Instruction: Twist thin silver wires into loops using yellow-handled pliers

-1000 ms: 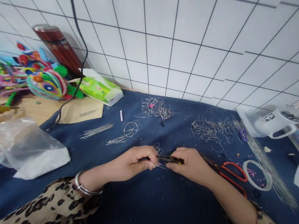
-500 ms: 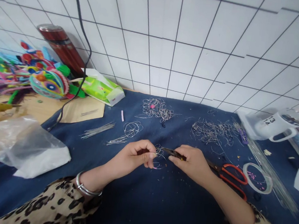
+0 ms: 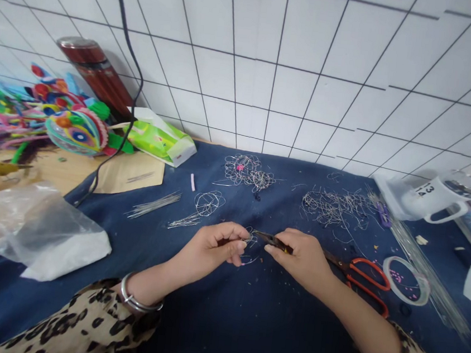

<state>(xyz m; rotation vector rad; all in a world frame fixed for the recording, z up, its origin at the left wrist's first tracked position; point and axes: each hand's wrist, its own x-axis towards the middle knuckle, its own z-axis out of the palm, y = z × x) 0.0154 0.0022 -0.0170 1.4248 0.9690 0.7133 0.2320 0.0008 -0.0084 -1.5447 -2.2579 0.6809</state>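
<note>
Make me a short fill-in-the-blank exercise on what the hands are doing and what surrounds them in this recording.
1. The right hand holds a pair of ____, the dark jaws pointing toward the other hand.
2. The left hand pinches thin, metallic-looking ____ between thumb and finger.
3. The silver bangle is worn just behind the ____ hand.
4. The cloth spread beneath both hands is dark ____.

Missing words: pliers; wire; left; blue.

Camera, one, head-worn: close above the blue cloth (image 3: 203,319), facing forward and down, white wall (image 3: 302,43) filling the upper part.
</note>
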